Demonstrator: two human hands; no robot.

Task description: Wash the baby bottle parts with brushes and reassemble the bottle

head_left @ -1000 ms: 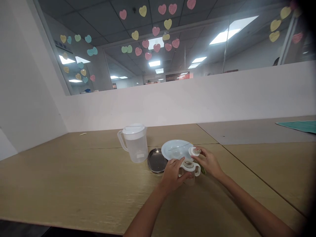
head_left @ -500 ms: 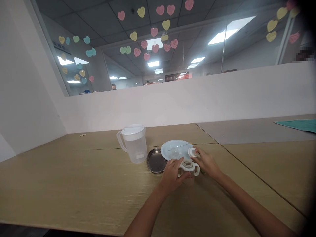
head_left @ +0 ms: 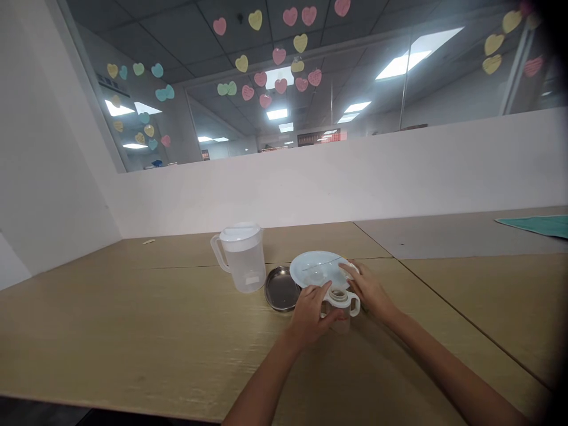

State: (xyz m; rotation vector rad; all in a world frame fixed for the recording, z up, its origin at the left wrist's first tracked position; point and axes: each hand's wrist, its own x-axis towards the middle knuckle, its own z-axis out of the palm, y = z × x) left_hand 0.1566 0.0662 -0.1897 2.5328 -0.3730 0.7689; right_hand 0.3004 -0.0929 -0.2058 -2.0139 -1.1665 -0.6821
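Observation:
A small clear cup with white handles and an open top stands on the wooden table. My left hand is closed around its left side. My right hand lies curled over the right edge of a white plate, just behind the cup. The white ring cap it was holding is now covered by its fingers. A small clear piece lies in the middle of the plate.
A lidded translucent pitcher stands left of the plate, with a shallow steel dish between them. A teal cloth lies at the far right. A low white partition runs behind the table.
My right hand has come down with the white ring cap onto the plate's right edge, and the cap is now hidden under it. My left hand has stayed on the cup.

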